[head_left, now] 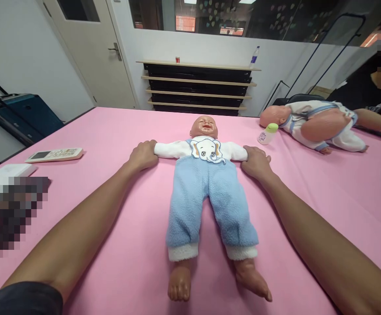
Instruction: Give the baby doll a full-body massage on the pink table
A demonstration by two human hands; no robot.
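A baby doll [206, 175] lies on its back on the pink table, its head away from me and its bare feet toward me. It wears a blue and white fleece outfit with an elephant on the chest. Both its arms are stretched out sideways. My left hand [144, 155] is closed around the end of the white sleeve on the left, hiding the doll's hand there. On the other side my right hand [256, 162] grips the opposite sleeve end, and the doll's hand is hidden there too.
Right of the doll stands a small white bottle with a green cap [268, 134]. A second doll [318, 124] lies at the far right, where another person's arm [377, 121] reaches in. A remote control [55, 154] rests on the pink table [118, 258]. Shelves [197, 81] stand behind.
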